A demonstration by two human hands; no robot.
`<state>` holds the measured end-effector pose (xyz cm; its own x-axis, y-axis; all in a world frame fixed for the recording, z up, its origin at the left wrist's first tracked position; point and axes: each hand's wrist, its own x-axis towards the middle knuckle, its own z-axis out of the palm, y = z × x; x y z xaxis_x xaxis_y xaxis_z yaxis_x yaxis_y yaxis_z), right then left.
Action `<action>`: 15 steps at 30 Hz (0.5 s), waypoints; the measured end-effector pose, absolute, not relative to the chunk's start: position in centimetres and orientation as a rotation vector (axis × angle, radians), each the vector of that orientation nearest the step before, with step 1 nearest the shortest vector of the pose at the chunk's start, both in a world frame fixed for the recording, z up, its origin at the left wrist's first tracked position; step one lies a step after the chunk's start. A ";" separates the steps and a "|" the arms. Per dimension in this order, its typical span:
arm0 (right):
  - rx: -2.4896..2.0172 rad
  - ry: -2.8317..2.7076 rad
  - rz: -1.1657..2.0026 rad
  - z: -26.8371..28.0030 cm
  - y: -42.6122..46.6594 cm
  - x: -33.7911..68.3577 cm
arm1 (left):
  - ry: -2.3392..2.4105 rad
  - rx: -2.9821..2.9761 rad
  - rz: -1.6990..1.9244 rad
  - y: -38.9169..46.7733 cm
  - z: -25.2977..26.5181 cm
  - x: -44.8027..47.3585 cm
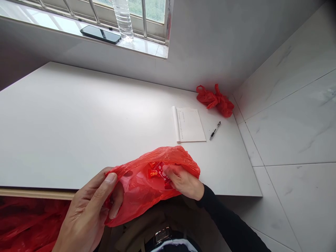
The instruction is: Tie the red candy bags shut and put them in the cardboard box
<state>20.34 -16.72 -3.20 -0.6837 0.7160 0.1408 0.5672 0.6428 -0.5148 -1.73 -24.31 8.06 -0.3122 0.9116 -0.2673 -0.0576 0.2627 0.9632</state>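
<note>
A belt buckle (162, 235) shows at the person's waist, and crumpled red plastic (31, 224) lies below table level at the lower left. Just beyond, the left hand (88, 210) has its grip closed on the edge of a red plastic bag (139, 199), pinching it between thumb and fingers so that the mouth gapes. The bag is at the table's near edge, partly overhanging it. The right hand (185, 182), in a black sleeve (223, 217), reaches into that mouth; its thumb touches one of several small red packets (154, 173) inside, but the fingers are partly hidden, so I cannot tell whether this grip is clenched on it.

Farther across the white table (105, 122) lies an open notepad (191, 126) with handwritten columns, a pen (215, 131) just to its right. Behind them, a knotted red bag (225, 106) sits in the corner against the wall. Farthest off, on the windowsill (147, 48), a dark phone (100, 34) lies beside an upright clear bottle (123, 21), before metal bars (144, 17).
</note>
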 end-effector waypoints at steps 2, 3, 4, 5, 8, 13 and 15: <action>-1.067 -2.474 0.832 -2.2 -16.7 19.9 | 1.541 0.815 1.231 -24.5 8.0 -1.8; -1.083 -2.429 0.939 -1.7 -16.6 19.7 | 1.534 0.798 1.231 -24.6 7.9 -1.9; -1.102 -2.354 1.080 -1.1 -16.5 19.5 | 1.532 0.779 1.231 -24.7 7.8 -1.9; -1.119 -2.262 1.228 -0.6 -16.4 19.5 | 1.531 0.763 1.232 -24.7 7.7 -1.9; -1.149 -2.005 1.577 0.7 -16.0 19.5 | 1.532 0.773 1.220 -24.8 7.7 -1.9; -1.162 -1.889 1.746 1.2 -16.0 19.6 | 1.540 0.771 1.229 -24.4 8.0 -1.7; -1.177 -1.915 1.709 0.9 -16.2 19.5 | 1.545 0.773 1.222 -24.2 8.2 -1.6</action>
